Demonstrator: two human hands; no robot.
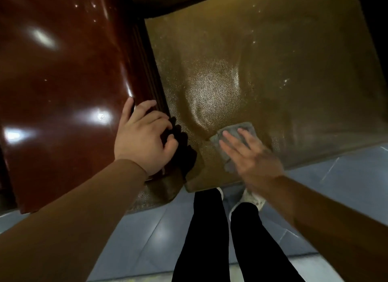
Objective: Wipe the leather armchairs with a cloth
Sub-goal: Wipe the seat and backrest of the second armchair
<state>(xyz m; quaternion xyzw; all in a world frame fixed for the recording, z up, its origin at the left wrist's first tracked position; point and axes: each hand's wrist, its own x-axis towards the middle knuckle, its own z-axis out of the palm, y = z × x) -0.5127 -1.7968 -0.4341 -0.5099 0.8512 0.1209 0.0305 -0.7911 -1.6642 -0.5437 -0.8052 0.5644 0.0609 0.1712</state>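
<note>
The armchair's olive-brown leather seat cushion (262, 76) fills the upper right of the head view, grainy and creased near its front. A grey cloth (243, 130) lies on the cushion close to the front edge. My right hand (249, 155) presses flat on the cloth with straight, spread fingers and looks blurred. My left hand (142, 137) rests on the glossy reddish-brown wooden armrest (63, 88), with its fingers curled over the armrest's inner edge beside the cushion.
Grey-blue floor tiles (159, 235) run below the chair. My legs in black trousers (210, 239) and white shoes (252, 200) stand right at the seat's front edge. A dark gap lies behind the cushion at the top.
</note>
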